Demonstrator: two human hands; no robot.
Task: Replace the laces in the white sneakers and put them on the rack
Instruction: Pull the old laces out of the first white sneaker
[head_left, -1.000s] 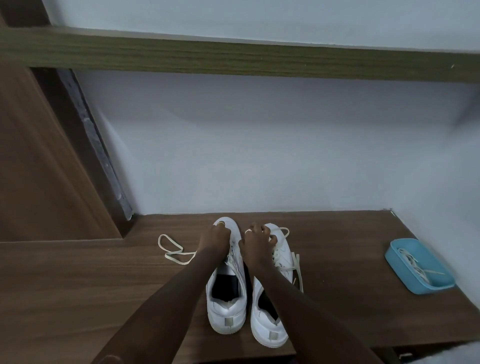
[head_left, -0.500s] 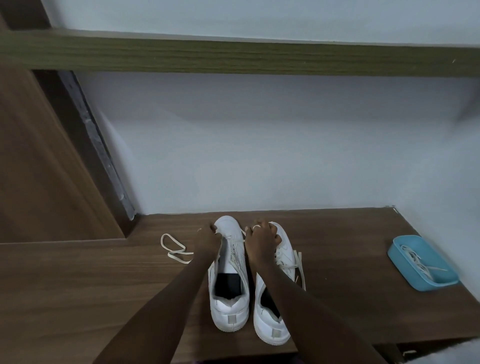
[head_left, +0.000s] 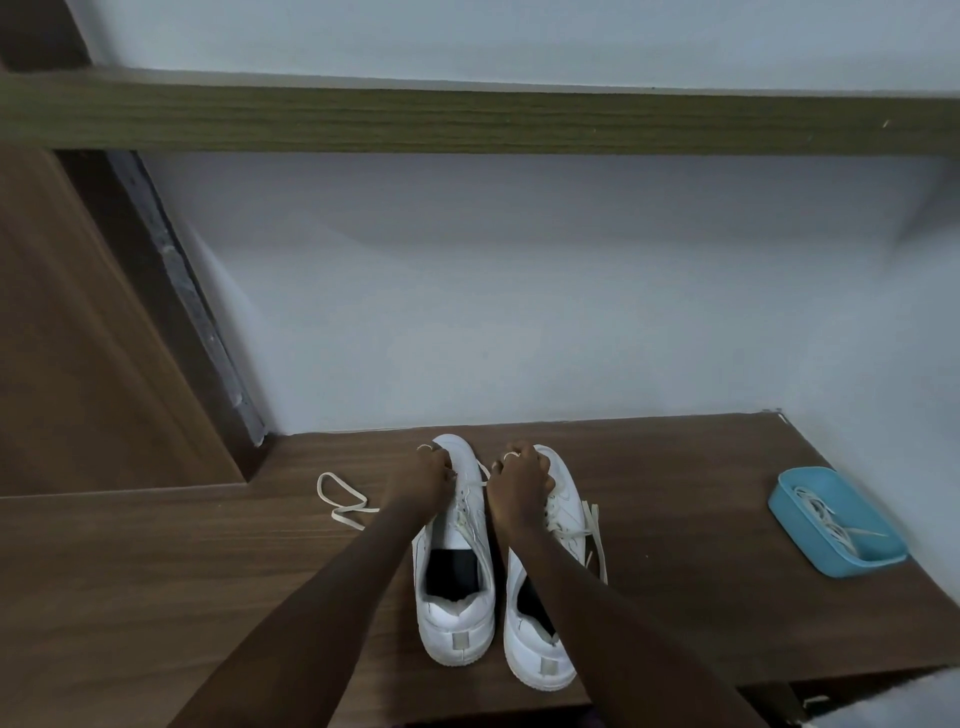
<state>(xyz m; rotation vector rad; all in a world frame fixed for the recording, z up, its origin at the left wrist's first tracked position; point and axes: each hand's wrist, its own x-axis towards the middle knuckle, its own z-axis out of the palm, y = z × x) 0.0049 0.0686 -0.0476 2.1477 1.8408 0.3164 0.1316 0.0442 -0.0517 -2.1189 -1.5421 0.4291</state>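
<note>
At the toe of the left sneaker (head_left: 457, 629), a lace (head_left: 479, 482) is now drawn taut between the pinching left hand (head_left: 423, 475), shifted toward 9 o'clock, and the gripping right hand (head_left: 519, 480), so lacing is judged under way.

Down on the dark wooden shelf (head_left: 701, 597) now, grain running left to right, back edge against the pale wall. Two white shoes stand on it in the middle, side by side and almost touching, toes to the far wall, heels toward the near edge: the left sneaker (head_left: 457, 618) and, set slightly nearer, the right sneaker (head_left: 540, 660). Lace ends (head_left: 600, 540) from the right one trail onto the wood just beside it. Left of the pair, a loose lace (head_left: 349, 488) lies in a flat loop. Well apart on the far right, by the side wall, sits a blue tray (head_left: 802, 543).
</note>
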